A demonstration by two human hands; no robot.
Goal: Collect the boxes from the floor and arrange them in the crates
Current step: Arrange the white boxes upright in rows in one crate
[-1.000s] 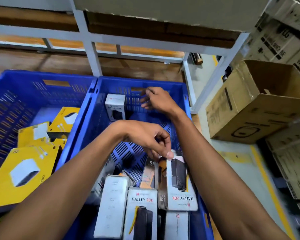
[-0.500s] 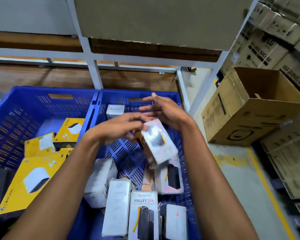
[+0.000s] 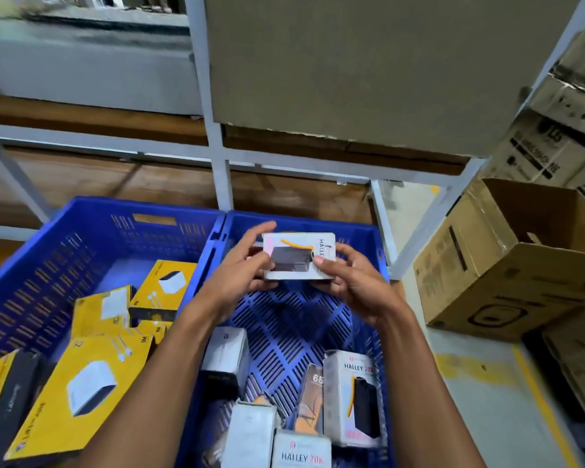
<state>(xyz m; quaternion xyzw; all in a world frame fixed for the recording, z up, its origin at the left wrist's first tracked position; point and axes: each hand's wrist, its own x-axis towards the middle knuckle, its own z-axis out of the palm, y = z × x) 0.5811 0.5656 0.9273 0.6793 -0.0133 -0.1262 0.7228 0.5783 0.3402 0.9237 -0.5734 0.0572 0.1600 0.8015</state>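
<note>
Both hands up over the far end of the right blue crate, clamped on one white Halley box. Left hand on the box's left edge, thumb across the front face, index finger stretched up and over the top corner, remaining fingers tucked behind. Right hand on the right edge, thumb pressed on the printed face near the lettering, fingers curled round the back. Box held flat-on to the camera, turned sideways, lettering running down its right side, clear of the crate floor. Forearms reaching forward from the bottom of the frame, converging at the box, wrists slightly bent inward.

Below the hands, bare slotted floor of the right blue crate. Nearer the camera, more white boxes inside it: one upright Halley 20K box against the right wall, a slim box marked 65 just beside it, a grey-white box partly under the left forearm, two more white boxes at the bottom edge.

Left blue crate touching the right one, side by side. Yellow boxes lying tilted and overlapping in it, a black box at the near left corner.

Beyond the crates, white metal rack with a wooden shelf. Off to the right, open cardboard carton on the floor, printed cartons stacked behind it.
</note>
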